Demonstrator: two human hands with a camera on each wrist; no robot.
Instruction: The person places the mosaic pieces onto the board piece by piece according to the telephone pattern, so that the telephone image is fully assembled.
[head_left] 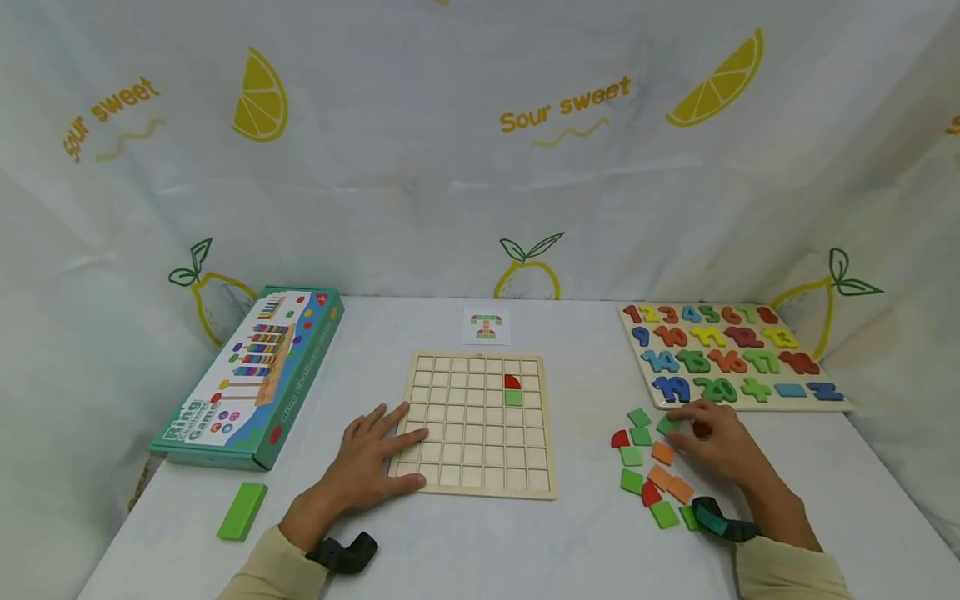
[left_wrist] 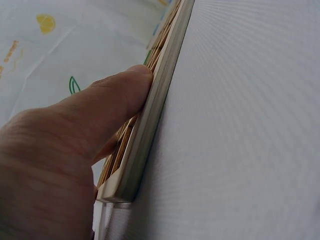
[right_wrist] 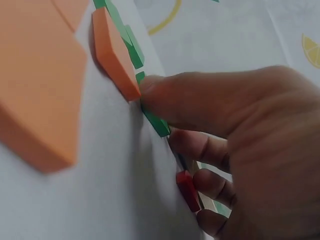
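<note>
My left hand (head_left: 367, 462) lies with spread fingers over the left edge of a wooden grid board (head_left: 548, 433). In the left wrist view its thumb (left_wrist: 125, 90) rests on the board's rim. A red quarter-circle tile (head_left: 512, 382) and a green square tile (head_left: 513, 398) sit in neighbouring cells at the upper right of the grid. My right hand (head_left: 716, 442) pinches another green square tile (right_wrist: 156, 120) between thumb and index finger, low at the table. Under its other fingers lies a red tile (right_wrist: 187, 191).
Loose green, red and orange tiles (head_left: 660, 477) lie scattered left of my right hand. Behind it is a number puzzle board (head_left: 651, 392). A pattern card (head_left: 486, 326) lies beyond the grid. At left are a game box (head_left: 251, 379) and a green block (head_left: 242, 511).
</note>
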